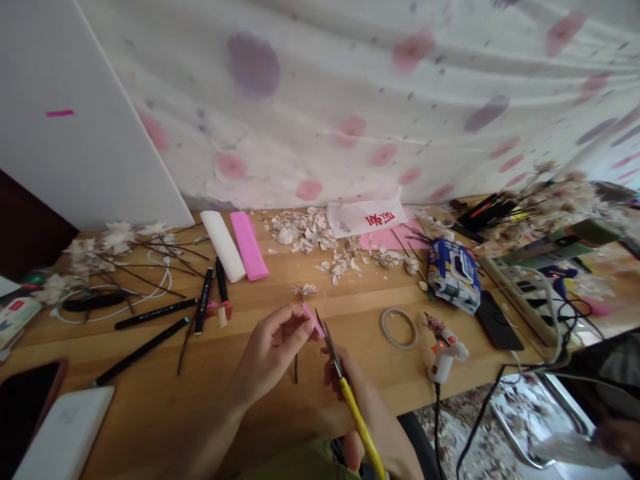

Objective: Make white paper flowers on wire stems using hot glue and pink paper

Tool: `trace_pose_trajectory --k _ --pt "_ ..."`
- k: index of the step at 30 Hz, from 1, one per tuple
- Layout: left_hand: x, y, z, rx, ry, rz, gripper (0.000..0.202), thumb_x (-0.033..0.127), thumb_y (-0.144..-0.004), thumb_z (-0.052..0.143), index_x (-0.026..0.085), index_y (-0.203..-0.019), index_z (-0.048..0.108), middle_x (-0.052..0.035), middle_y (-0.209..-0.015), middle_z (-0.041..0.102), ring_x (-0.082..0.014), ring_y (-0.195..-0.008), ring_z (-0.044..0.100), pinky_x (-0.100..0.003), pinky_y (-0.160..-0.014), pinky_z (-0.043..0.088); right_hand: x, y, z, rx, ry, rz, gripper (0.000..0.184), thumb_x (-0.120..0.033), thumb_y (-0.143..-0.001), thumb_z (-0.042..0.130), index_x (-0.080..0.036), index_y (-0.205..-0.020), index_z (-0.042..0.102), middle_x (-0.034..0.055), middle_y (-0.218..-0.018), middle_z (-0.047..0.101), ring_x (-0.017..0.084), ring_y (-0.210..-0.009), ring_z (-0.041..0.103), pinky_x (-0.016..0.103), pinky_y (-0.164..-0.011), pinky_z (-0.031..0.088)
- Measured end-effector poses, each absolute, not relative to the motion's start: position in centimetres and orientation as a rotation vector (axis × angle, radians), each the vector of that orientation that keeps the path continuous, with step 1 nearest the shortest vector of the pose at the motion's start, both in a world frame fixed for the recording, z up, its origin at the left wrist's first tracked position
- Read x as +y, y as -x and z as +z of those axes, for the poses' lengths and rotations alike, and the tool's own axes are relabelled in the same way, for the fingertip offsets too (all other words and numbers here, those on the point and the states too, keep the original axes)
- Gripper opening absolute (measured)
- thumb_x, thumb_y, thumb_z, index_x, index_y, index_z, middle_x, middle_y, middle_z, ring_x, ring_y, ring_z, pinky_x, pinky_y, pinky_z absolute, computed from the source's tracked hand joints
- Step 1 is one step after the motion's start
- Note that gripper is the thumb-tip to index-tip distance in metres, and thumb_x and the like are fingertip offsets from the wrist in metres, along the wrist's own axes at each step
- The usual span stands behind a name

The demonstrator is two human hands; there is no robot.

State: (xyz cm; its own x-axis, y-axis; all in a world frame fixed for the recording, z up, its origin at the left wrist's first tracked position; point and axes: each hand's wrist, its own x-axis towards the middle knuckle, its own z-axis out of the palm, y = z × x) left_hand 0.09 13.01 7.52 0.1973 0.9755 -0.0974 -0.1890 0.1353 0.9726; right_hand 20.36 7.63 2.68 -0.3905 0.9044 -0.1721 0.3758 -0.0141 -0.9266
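My left hand (pixel 275 347) is closed in a pinch on a small artificial flower (pixel 304 290), its pale petals showing above the fingertips. A dark stem (pixel 296 369) shows below that hand. From the same fingers a narrow pink paper strip (pixel 315 321) slants down to the right. Yellow-handled scissors (pixel 356 413) are in my right hand (pixel 345 377), whose fingers are partly hidden behind them. The metal blades point up and away, parted a little at the tips, close beside the strip's lower end. Whether they touch the strip I cannot tell.
Folded pink paper (pixel 249 247) and white paper (pixel 223 245) lie behind my left hand. Beyond are loose pale petals (pixel 310 230). Rightward sit a tape roll (pixel 399 328), a glue gun (pixel 445 350) with a cord, and a wipes pack (pixel 455 273). Black markers (pixel 155 313) lie left.
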Motion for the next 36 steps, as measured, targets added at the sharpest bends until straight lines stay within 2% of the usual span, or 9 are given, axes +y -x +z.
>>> trace_pose_trajectory --k 4,8,16,22,25,29,36 --pt "13.0 -0.1 7.8 0.973 -1.106 1.052 0.016 0.030 -0.096 0.065 0.019 -0.086 0.071 -0.0032 -0.085 0.073 -0.0166 -0.086 0.070 -0.026 -0.083 0.055 7.8 -20.3 3.0 -1.784 1.314 1.401 0.119 -0.102 -0.054 0.054 -0.018 -0.138 0.051 0.0056 -0.094 0.060 0.023 -0.077 0.056 0.031 -0.069 0.049" --pt "13.1 0.0 7.8 0.963 -1.134 1.031 0.016 0.031 -0.097 0.063 0.020 -0.088 0.070 -0.0027 -0.087 0.073 -0.0162 -0.087 0.070 -0.025 -0.083 0.054 8.0 -20.3 3.4 -1.789 1.316 1.387 0.123 -0.106 -0.047 0.052 -0.018 -0.133 0.054 0.0040 -0.089 0.059 0.022 -0.075 0.055 0.031 -0.067 0.048" --pt "13.2 0.1 7.7 0.962 -1.177 1.026 0.015 0.030 -0.094 0.064 0.019 -0.086 0.070 -0.0027 -0.087 0.072 -0.0165 -0.085 0.068 -0.027 -0.081 0.053 8.0 -20.6 3.0 -1.839 1.351 1.333 0.121 -0.105 -0.047 0.054 -0.019 -0.132 0.055 0.0027 -0.085 0.057 0.022 -0.073 0.054 0.030 -0.067 0.048" --pt "13.3 0.2 7.6 0.978 -1.180 1.020 0.015 0.030 -0.093 0.064 0.018 -0.086 0.070 -0.0033 -0.086 0.071 -0.0174 -0.085 0.067 -0.028 -0.080 0.052 7.9 -20.5 3.0 -1.795 1.369 1.293 0.124 -0.109 -0.046 0.041 -0.018 -0.129 0.058 0.0002 -0.076 0.052 0.022 -0.071 0.053 0.029 -0.065 0.048" --pt "13.3 0.3 7.5 0.966 -1.174 1.017 0.016 0.029 -0.093 0.063 0.017 -0.087 0.071 -0.0035 -0.086 0.071 -0.0174 -0.084 0.067 -0.028 -0.080 0.052 8.1 -20.3 3.5 -1.767 1.341 1.313 0.121 -0.108 -0.045 0.042 -0.018 -0.123 0.061 -0.0023 -0.072 0.050 0.019 -0.066 0.050 0.028 -0.065 0.047" --pt "13.2 0.4 7.5 0.950 -1.163 1.012 0.015 0.029 -0.092 0.064 0.017 -0.086 0.071 -0.0037 -0.085 0.072 -0.0176 -0.085 0.068 -0.029 -0.082 0.054 8.4 -20.2 4.1 -1.746 1.309 1.333 0.116 -0.106 -0.043 0.048 -0.018 -0.116 0.063 -0.0055 -0.068 0.045 0.015 -0.060 0.042 0.025 -0.063 0.044" --pt "13.3 0.3 7.4 0.937 -1.124 1.007 0.015 0.029 -0.091 0.065 0.016 -0.085 0.070 -0.0036 -0.085 0.071 -0.0172 -0.084 0.068 -0.029 -0.083 0.057 8.4 -20.4 4.4 -1.757 1.362 1.268 0.112 -0.105 -0.041 0.049 -0.016 -0.107 0.064 -0.0051 -0.067 0.046 0.013 -0.059 0.036 0.023 -0.054 0.035"
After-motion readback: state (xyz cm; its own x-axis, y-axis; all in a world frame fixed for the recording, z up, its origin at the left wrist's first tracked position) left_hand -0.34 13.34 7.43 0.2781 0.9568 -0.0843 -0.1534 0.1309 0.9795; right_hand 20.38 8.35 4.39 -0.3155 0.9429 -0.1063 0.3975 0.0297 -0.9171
